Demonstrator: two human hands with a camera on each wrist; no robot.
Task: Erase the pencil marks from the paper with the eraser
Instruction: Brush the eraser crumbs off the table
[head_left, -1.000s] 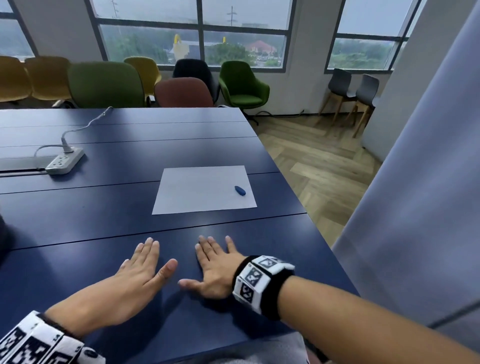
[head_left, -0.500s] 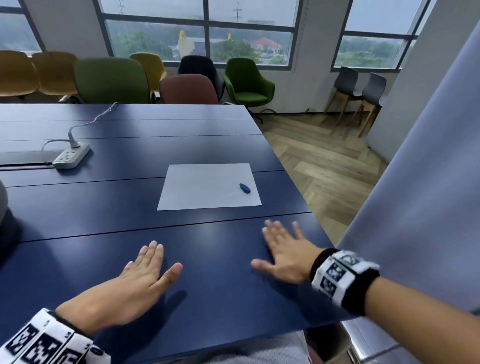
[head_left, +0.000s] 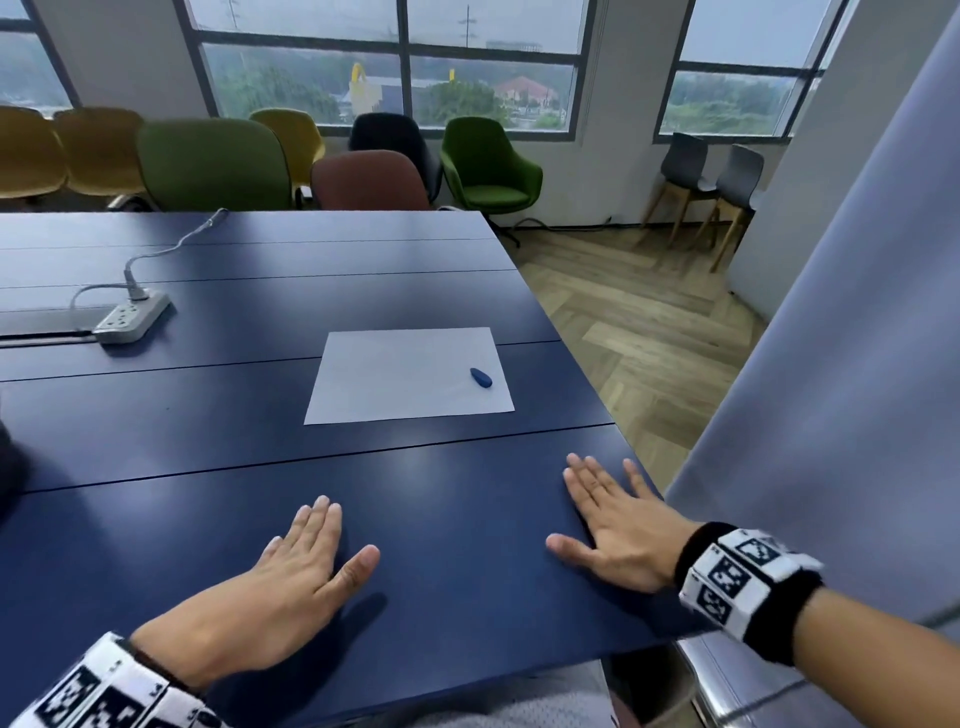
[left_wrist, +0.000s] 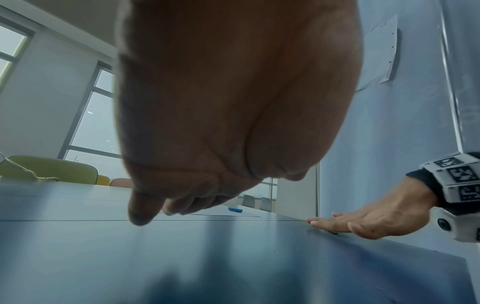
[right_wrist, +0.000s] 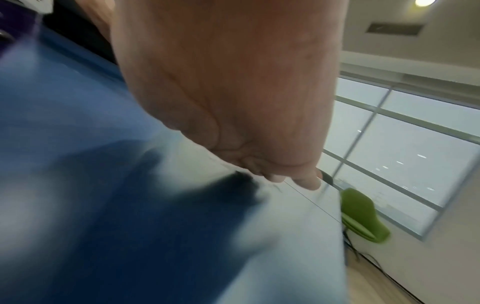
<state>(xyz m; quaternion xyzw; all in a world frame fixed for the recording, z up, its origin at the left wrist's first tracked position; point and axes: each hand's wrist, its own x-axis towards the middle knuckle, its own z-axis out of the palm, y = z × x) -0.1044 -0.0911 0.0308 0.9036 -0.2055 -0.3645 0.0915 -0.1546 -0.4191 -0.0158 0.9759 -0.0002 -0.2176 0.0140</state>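
Your right hand (head_left: 618, 530) has slid rightward to the table's (head_left: 426, 597) right edge, fingers straight and slightly spread, flat on the surface; your left hand (head_left: 291, 571) stays flat, fingers together, thumb out. Beyond both hands, well apart, the paper (head_left: 395, 379) lies flat, and the eraser (head_left: 481, 378) rests near its right edge, long axis angled from far-left to near-right.

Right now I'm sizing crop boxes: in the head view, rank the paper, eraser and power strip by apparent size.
1. paper, by far the largest.
2. power strip, though it lies farther from the camera.
3. eraser, smallest, lying on the paper.
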